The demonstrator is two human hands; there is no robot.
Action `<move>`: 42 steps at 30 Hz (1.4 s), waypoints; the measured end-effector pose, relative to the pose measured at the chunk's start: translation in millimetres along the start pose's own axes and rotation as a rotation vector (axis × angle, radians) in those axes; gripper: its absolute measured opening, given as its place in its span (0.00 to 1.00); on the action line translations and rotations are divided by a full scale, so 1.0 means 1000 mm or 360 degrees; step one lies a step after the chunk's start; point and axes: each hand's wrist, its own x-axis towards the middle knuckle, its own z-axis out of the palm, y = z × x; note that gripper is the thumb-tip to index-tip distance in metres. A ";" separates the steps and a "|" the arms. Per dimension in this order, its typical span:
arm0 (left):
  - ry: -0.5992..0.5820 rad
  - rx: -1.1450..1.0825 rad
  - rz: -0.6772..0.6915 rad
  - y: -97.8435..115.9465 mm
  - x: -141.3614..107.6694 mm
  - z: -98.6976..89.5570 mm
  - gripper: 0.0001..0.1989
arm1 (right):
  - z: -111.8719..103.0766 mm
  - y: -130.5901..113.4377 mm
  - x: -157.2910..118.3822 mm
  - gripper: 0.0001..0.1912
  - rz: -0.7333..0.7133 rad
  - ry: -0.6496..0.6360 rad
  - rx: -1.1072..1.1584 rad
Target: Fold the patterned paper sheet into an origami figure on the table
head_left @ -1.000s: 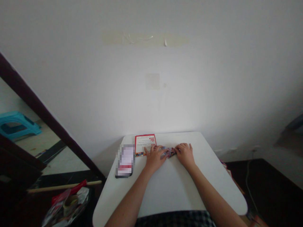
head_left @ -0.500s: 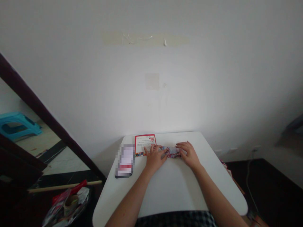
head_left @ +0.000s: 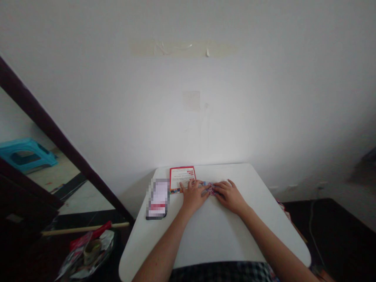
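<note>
A small piece with a red, white and blue pattern (head_left: 210, 190) lies on the white table, mostly covered by my fingers; whether it is paper, film or cloth I cannot tell. My left hand (head_left: 194, 196) rests on its left part, fingers spread, and some fingertips reach over the lower right of a red-bordered printed card (head_left: 182, 177). From the other side my right hand (head_left: 230, 196) lies over the piece's right part with its fingers stretched out. The two hands' fingertips almost meet over the piece.
A phone with a blurred screen (head_left: 158, 199) lies left of the card on the white table (head_left: 211, 235). The wall (head_left: 235, 125) stands directly behind. Lower left are a filled bin (head_left: 94, 254) and a pole (head_left: 85, 229); a blue stool (head_left: 26, 152) shows farther left.
My right hand has slid left over the patterned piece, covering more of it and nearing my left hand. My left hand stays about where it was. The view has shifted slightly.
</note>
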 end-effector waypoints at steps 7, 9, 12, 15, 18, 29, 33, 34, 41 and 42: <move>-0.0017 -0.0027 -0.0014 -0.001 0.001 0.000 0.17 | -0.012 0.009 -0.013 0.16 -0.0036 -0.0057 0.0038; -0.0026 -0.0031 -0.0016 -0.001 0.001 0.000 0.17 | -0.013 0.011 -0.015 0.16 -0.0034 -0.0077 0.0048; -0.0010 -0.0037 -0.0007 -0.003 0.001 0.002 0.17 | -0.014 0.013 -0.014 0.18 -0.0033 -0.0087 0.0054; 0.0017 -0.0032 0.0002 -0.003 0.001 0.004 0.17 | -0.015 0.012 -0.011 0.20 -0.0035 -0.0073 0.0041; 0.0008 -0.0018 -0.0015 -0.003 0.001 0.004 0.17 | -0.015 0.010 -0.008 0.19 -0.0039 -0.0056 0.0023; 0.0003 -0.0030 -0.0011 -0.001 0.001 0.001 0.16 | 0.004 0.022 0.004 0.15 0.0129 0.0126 0.0094; 0.0038 -0.0041 0.0010 -0.003 0.002 0.004 0.16 | 0.004 0.026 0.003 0.15 0.0183 0.0094 0.0191; 0.0042 -0.0038 0.0014 -0.003 0.002 0.005 0.16 | 0.003 0.027 0.002 0.15 0.0177 0.0077 0.0192; 0.0030 -0.0029 0.0010 -0.002 0.003 0.004 0.16 | -0.001 0.037 0.002 0.13 0.0132 -0.0027 0.0234; 0.0029 -0.0034 0.0013 -0.002 0.003 0.003 0.16 | -0.002 0.040 0.003 0.14 0.0133 -0.0059 0.0254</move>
